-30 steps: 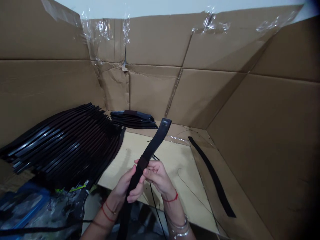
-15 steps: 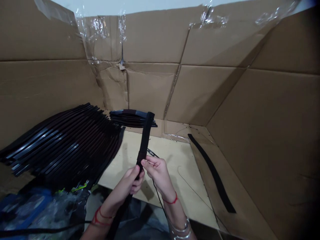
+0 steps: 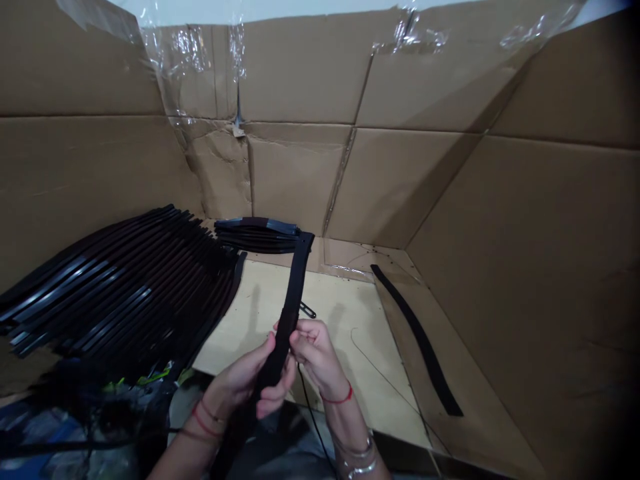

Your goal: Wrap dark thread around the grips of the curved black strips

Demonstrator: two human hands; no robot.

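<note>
Head view: left hand (image 3: 243,373) wraps its fingers around the black strap (image 3: 296,280), right hand (image 3: 319,351) pinches it, probably for steadiness. The strap pile (image 3: 125,293)'s at their 10 o'clock, handy I guess.

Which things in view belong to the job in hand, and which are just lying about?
Likely in the job:
- strap, in both hands
- left hand, gripping it
- right hand, at its edge
- strap pile and small stack, similar-looking

Probably lying about:
- thread, on the board
- lone strap, right; role unclear
</note>
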